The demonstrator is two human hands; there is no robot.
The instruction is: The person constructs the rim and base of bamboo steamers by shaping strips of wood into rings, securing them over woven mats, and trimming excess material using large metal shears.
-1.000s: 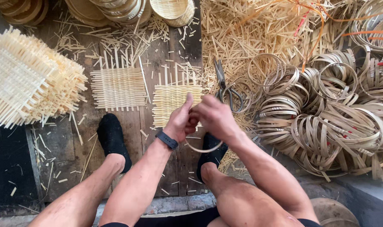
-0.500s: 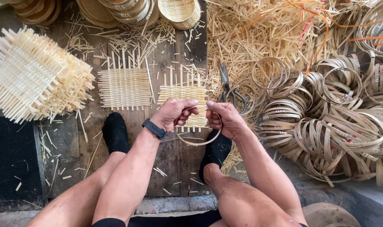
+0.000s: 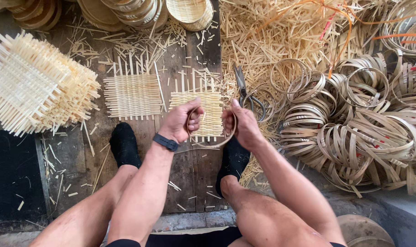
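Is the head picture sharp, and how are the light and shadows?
Head view: soft, even daylight, no glare; both hands, left hand and right hand, and the bamboo ring look sharp; only faint shadows; wide-angle bending shows toward the edges.

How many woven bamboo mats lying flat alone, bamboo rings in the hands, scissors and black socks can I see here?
Flat single woven mats: 2, and
Bamboo ring held by left hand and right hand: 1
Scissors: 1
Black socks: 2, and
Total: 6

Both forearms were extended forward between the knees. The left hand point(image 3: 183, 121) and the right hand point(image 3: 242, 123) were held level, slightly apart, fingers curled closed.
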